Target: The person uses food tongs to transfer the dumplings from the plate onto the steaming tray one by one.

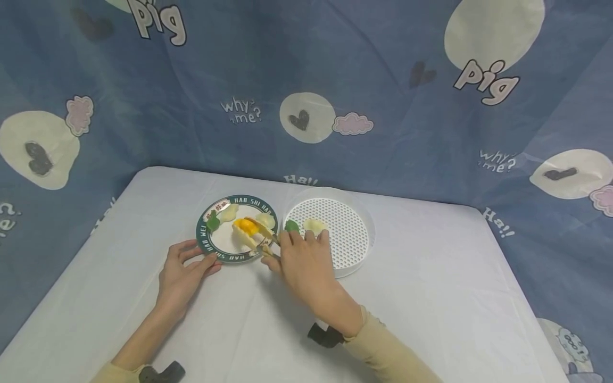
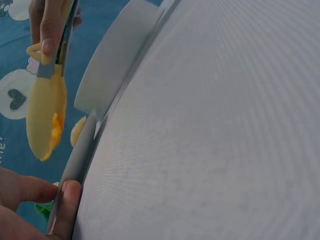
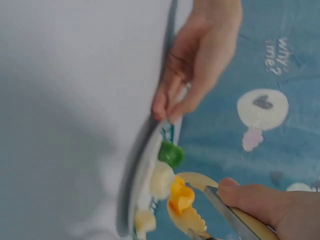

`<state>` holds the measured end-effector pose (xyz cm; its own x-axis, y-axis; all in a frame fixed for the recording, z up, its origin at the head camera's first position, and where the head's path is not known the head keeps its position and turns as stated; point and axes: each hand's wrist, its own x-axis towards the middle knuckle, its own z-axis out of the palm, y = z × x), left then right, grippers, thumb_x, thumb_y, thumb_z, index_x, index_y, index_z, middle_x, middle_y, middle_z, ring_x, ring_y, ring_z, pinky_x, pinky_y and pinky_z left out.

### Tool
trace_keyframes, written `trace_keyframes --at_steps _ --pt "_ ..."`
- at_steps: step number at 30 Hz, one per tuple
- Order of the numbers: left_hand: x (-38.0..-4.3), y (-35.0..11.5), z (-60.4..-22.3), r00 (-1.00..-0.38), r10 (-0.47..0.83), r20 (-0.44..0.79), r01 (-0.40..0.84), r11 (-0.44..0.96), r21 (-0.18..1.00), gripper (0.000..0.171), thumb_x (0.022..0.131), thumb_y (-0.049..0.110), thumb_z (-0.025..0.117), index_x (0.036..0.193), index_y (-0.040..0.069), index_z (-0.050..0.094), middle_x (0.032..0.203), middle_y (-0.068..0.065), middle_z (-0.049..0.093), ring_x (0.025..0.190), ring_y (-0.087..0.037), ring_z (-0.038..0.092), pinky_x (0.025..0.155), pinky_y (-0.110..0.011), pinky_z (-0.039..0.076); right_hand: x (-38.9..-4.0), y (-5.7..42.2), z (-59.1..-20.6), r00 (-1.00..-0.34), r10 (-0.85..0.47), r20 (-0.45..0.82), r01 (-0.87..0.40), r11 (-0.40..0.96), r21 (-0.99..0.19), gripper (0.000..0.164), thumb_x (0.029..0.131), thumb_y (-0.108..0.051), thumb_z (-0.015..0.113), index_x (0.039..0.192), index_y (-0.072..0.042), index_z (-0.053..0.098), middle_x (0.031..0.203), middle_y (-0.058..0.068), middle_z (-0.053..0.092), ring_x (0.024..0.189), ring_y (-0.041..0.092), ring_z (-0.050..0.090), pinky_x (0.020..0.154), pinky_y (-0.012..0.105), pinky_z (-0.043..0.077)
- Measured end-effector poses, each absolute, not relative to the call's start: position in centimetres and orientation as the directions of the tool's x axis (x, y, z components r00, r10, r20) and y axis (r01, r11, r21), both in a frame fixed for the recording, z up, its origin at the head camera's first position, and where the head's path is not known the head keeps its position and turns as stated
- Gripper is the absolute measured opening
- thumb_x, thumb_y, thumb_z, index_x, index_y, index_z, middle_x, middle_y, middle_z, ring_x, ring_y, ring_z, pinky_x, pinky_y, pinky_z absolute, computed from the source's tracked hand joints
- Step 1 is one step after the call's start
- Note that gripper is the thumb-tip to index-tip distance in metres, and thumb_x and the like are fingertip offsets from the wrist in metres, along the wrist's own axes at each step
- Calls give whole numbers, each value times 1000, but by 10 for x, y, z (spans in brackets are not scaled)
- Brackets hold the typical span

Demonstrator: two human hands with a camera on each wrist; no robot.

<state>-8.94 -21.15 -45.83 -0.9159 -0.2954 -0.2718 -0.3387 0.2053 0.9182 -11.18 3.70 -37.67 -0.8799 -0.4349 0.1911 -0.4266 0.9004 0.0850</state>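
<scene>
My left hand (image 1: 183, 277) pinches the near left rim of a round plate (image 1: 223, 240) with a dark green lettered border, thumb above and fingers below. In my right hand (image 1: 310, 271) is a pair of tongs (image 2: 39, 112) with cream, scalloped heads and metal arms. Between those heads sits a yellow-orange, dumpling-like piece (image 3: 181, 195), held over the plate. A green piece (image 3: 171, 154) and two pale pieces, one at the back (image 1: 228, 213) and one at the right (image 1: 265, 220), lie on the plate.
Right of the plate stands a white round steamer tray (image 1: 351, 234) with a perforated bottom and raised wall. It contains a green piece (image 1: 291, 226) and a pale yellow piece (image 1: 314, 226), partly behind my right hand. A white cloth covers the table (image 1: 431, 298); a blue printed curtain (image 1: 383, 159) hangs behind.
</scene>
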Motion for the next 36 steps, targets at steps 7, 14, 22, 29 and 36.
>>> trace_keyframes --at_steps 7,14,22,29,36 --pt "-89 -212 -459 -923 -282 -263 -325 201 924 81 108 19 66 169 3 15 162 -27 42 82 12 71 89 -16 71 -120 56 -365 -894 -377 243 -377 925 48 56 102 -69 59 111 -14 67 87 1 71 72 23 54 67 35 39" --pt "-89 -211 -459 -922 -286 -261 -327 213 921 81 108 19 66 169 3 15 161 -27 43 82 11 72 88 -15 71 -129 77 -357 -915 -324 241 -330 944 13 56 102 -66 61 112 -12 69 88 4 74 73 27 61 70 40 48" --pt "-90 -211 -460 -922 -294 -251 -322 224 920 81 108 20 66 169 2 16 160 -28 44 82 12 72 88 -14 70 -138 95 -361 -918 -296 264 -302 953 16 57 102 -65 63 110 -9 70 85 7 73 75 30 67 71 44 53" --pt "-89 -211 -460 -925 -288 -248 -317 226 921 81 108 21 66 169 2 15 160 -28 44 82 12 72 88 -14 70 -142 105 -361 -923 -268 276 -272 962 25 57 102 -64 64 105 -7 68 79 7 69 68 31 63 63 41 47" --pt "-89 -212 -460 -924 -288 -252 -321 223 921 82 108 21 67 169 3 16 161 -27 43 83 12 71 88 -15 70 -143 107 -360 -917 -279 286 -280 959 37 57 102 -64 63 98 -8 64 71 4 59 61 26 53 58 36 39"
